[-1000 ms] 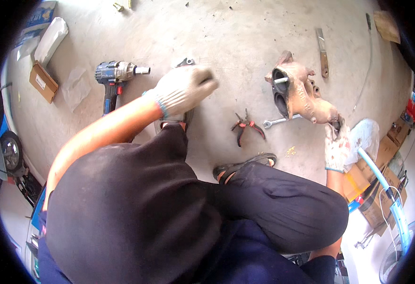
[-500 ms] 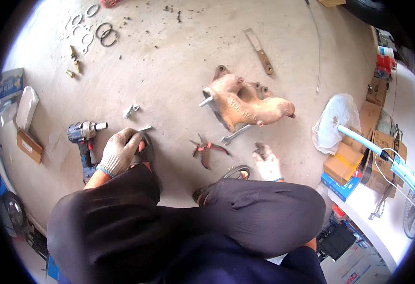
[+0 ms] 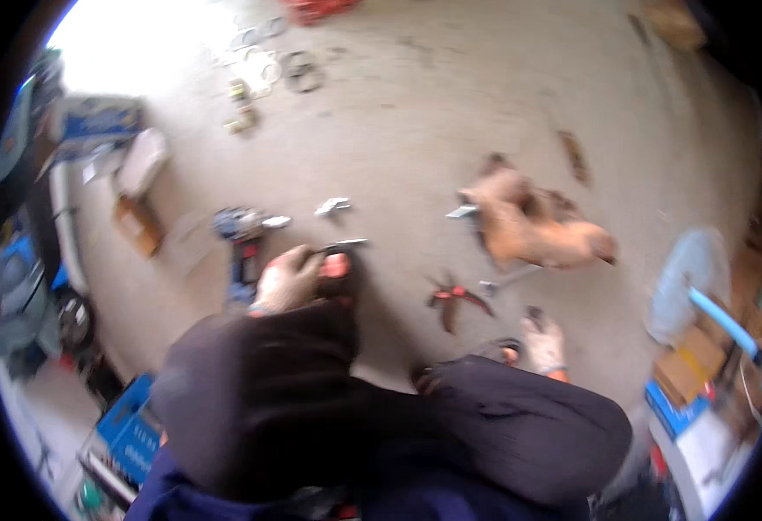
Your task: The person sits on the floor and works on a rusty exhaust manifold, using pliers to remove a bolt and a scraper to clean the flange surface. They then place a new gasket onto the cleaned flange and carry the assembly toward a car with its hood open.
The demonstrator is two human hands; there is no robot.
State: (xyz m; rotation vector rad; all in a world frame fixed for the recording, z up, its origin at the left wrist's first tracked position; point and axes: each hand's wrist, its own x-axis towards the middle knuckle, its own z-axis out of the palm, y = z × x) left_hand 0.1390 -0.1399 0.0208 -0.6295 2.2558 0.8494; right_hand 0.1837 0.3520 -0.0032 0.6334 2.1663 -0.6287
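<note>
1. My left grip (image 3: 287,278) has its fingers bent beside the left sandal (image 3: 351,276), with a slim metal rod (image 3: 347,242) just past the fingertips. Blur keeps me from telling whether the rod is held or lies on the floor (image 3: 398,156).
2. I'd settle that first, then pinch the rod near its middle; through a glove, a thin piece will probably feel vague and may roll.
3. My right grip (image 3: 544,343) is low, just beside the right sandal (image 3: 501,351). Its fingertips look dark, and I can't tell how wide they stand or whether they hold anything.
4. The rust-coloured casting (image 3: 533,243) rests on the floor ahead of the right grip, well apart from the left. A pale metal piece (image 3: 462,211) shows at its left end.
5. I'd expect the casting to be heavy and uneven, so I'd support its body with both hands rather than pull on that piece.
6. The wrench (image 3: 516,277) lies close by the casting's near edge; I'd slide it clear before shifting any weight.
7. The red-handled pliers (image 3: 452,293) lie between the two grips, and the power driver (image 3: 246,252) is just left of my left one. I'd bring each wrist over them slowly, without brushing either.
</note>
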